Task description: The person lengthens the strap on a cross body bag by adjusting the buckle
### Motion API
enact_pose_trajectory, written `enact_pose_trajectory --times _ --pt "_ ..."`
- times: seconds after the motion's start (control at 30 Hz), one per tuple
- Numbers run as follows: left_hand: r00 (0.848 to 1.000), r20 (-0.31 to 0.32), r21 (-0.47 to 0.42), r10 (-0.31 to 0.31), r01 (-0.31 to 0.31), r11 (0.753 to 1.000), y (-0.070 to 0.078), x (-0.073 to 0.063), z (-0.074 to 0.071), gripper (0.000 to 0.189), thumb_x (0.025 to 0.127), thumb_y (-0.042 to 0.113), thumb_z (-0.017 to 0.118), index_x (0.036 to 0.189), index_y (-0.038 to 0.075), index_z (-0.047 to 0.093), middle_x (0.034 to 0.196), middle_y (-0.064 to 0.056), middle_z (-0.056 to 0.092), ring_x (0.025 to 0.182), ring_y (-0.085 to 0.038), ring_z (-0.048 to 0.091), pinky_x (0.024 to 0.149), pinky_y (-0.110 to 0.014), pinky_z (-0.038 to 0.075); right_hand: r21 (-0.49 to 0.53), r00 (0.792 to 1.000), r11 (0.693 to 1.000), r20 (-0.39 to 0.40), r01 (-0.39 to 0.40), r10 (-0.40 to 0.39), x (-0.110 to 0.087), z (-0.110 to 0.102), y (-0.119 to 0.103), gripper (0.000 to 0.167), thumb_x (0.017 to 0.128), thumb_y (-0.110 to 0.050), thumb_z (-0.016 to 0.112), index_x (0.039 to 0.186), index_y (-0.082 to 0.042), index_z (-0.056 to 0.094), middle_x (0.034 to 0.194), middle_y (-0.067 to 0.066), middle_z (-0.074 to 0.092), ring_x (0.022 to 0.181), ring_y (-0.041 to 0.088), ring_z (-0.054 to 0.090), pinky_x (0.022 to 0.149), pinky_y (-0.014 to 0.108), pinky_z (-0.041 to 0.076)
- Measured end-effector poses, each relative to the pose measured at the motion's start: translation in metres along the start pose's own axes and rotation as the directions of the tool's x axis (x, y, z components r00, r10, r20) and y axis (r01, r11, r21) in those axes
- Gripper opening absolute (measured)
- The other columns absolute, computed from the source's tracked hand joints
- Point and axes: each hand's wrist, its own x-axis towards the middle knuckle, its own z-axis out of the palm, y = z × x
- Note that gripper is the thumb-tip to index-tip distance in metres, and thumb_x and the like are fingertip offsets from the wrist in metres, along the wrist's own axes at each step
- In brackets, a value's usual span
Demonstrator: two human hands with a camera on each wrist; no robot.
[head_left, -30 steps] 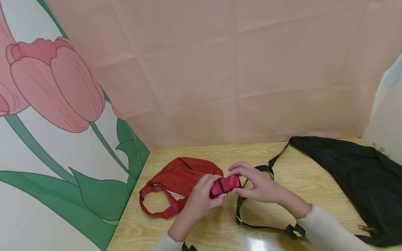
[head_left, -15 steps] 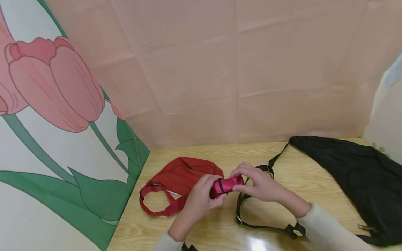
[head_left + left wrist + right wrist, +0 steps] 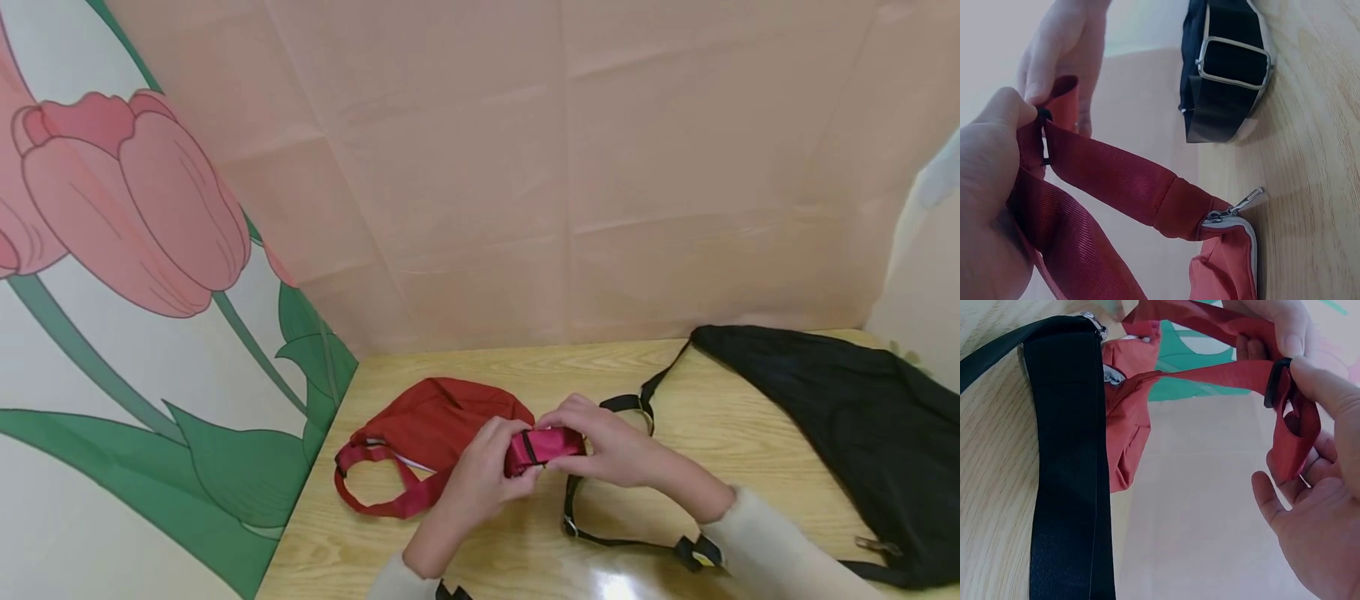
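Note:
A red waist bag (image 3: 438, 417) lies on the table at centre-left, its red strap (image 3: 561, 442) raised in front of it. On the strap sits a black slider buckle (image 3: 1042, 115). My left hand (image 3: 478, 468) grips the webbing just left of that buckle. Across from it, my right hand (image 3: 618, 443) pinches the loop of strap on the other side, its thumb tip right at the buckle in the right wrist view. Two runs of webbing lead back from the hands to the bag, and a metal zipper pull (image 3: 1250, 199) hangs at the bag's corner.
A large black bag (image 3: 840, 417) spreads over the table's right side. Its thin black strap (image 3: 622, 543) curves around beneath my right hand, with a metal adjuster (image 3: 1235, 62). Behind the wooden table (image 3: 390, 567) hangs a beige sheet (image 3: 487, 208); a tulip-patterned panel (image 3: 135, 192) stands at left.
My right hand has slid slightly left along the strap, closer to the buckle, and the loop's end reaches a little further right. My left hand has hardly moved.

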Motion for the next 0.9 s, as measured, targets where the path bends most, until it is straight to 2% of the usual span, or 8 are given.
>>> enact_pose_trajectory --times 0.2,0.4,0.5,0.63,0.73,0.9 --pt "1.000 -0.016 0.039 -0.019 0.020 0.999 0.001 0.000 -0.001 0.049 0.082 0.021 0.080 0.124 0.008 0.059 0.108 -0.001 0.060 0.090 -0.010 0.053 0.075 -0.022 0.050 0.000 0.999 1.000 -0.032 -0.002 0.002 0.000 -0.001 0.001 0.034 0.089 -0.021 0.079 0.121 -0.018 0.067 0.103 -0.013 0.063 0.090 0.005 0.048 0.068 0.024 0.048" --pt "0.999 -0.041 0.077 -0.027 0.030 0.997 0.000 0.000 -0.003 0.050 0.082 0.023 0.080 0.125 0.009 0.059 0.107 0.000 0.061 0.089 -0.011 0.053 0.074 -0.024 0.048 0.122 0.998 0.992 -0.057 -0.020 0.027 -0.005 -0.007 0.009 0.032 0.090 -0.014 0.077 0.120 -0.022 0.067 0.107 -0.010 0.064 0.091 0.008 0.053 0.070 0.027 0.050" --pt "0.998 -0.047 0.071 -0.033 0.036 0.997 -0.002 0.000 -0.005 0.051 0.081 0.024 0.080 0.125 0.009 0.059 0.106 -0.001 0.061 0.088 -0.012 0.053 0.073 -0.024 0.048 0.223 0.997 0.973 -0.046 -0.055 0.067 -0.006 -0.008 0.012 0.030 0.092 -0.011 0.074 0.120 -0.020 0.066 0.111 -0.005 0.065 0.095 0.011 0.057 0.075 0.028 0.050" --pt "0.998 -0.052 0.070 -0.038 0.042 0.997 -0.003 0.000 -0.007 0.051 0.081 0.025 0.080 0.125 0.010 0.059 0.106 -0.001 0.060 0.089 -0.012 0.053 0.075 -0.025 0.048 0.344 0.991 0.931 -0.012 -0.123 0.135 -0.006 -0.009 0.013 0.031 0.094 -0.009 0.072 0.123 -0.017 0.065 0.114 0.001 0.066 0.101 0.013 0.061 0.079 0.030 0.053" --pt "0.998 -0.042 0.072 -0.039 0.042 0.997 -0.002 0.000 -0.007 0.051 0.081 0.024 0.080 0.125 0.010 0.058 0.106 -0.001 0.060 0.088 -0.012 0.052 0.074 -0.025 0.047 0.321 0.989 0.936 0.002 -0.143 0.151 -0.003 -0.008 0.008 0.035 0.094 -0.012 0.073 0.127 -0.017 0.063 0.111 -0.001 0.067 0.098 0.013 0.061 0.077 0.030 0.053" --pt "1.000 -0.025 0.073 -0.015 0.017 0.997 -0.001 0.000 -0.007 0.050 0.082 0.022 0.079 0.125 0.008 0.058 0.105 -0.001 0.060 0.088 -0.012 0.051 0.074 -0.024 0.047 0.223 0.994 0.969 0.010 -0.108 0.108 0.007 -0.005 -0.002 0.033 0.097 -0.016 0.069 0.129 -0.016 0.062 0.097 -0.007 0.067 0.082 0.008 0.057 0.068 0.027 0.052"
